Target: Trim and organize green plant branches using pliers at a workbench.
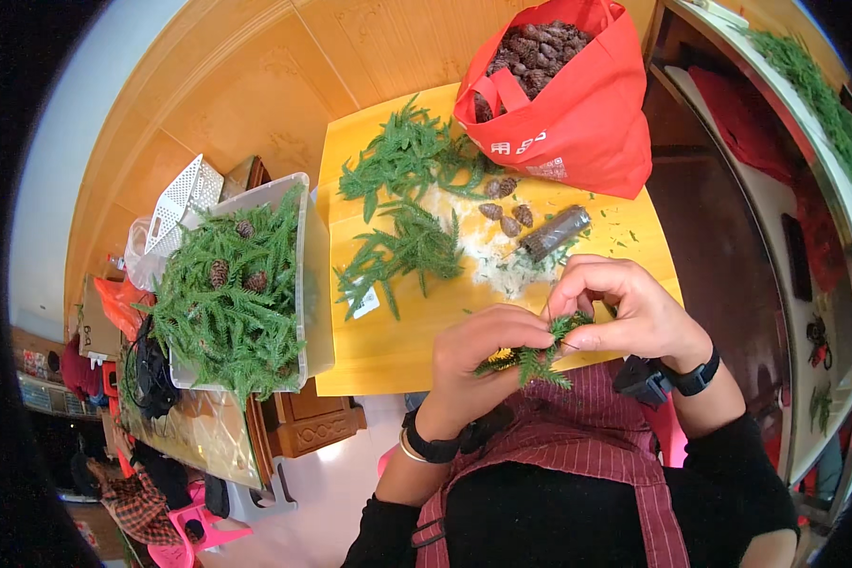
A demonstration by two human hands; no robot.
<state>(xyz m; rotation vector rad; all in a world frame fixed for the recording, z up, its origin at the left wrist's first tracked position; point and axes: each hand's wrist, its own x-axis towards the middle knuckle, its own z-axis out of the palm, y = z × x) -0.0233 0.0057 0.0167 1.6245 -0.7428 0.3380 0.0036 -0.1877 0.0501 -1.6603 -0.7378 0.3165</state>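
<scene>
My left hand (483,341) and my right hand (625,308) meet above the table's near edge. Between them is a green artificial pine sprig (542,367), pinched from both sides, its needles poking out below the fingers. A thin dark strand shows by the right fingertips; what it is I cannot make out. Just beyond my hands lies a dark bundle shaped like a cylinder (557,233), next to white loose material (509,273). Several brown pine cones (510,226) are scattered near it. Loose pine sprigs (412,248) lie to the left on the yellow tabletop (398,350).
A red bag (577,123) full of pine cones stands at the table's far right. Left of the table, a clear plastic bin (314,284) is heaped with pine sprigs and a few cones. A white perforated basket (186,204) sits behind it. Shelving (719,142) runs along the right.
</scene>
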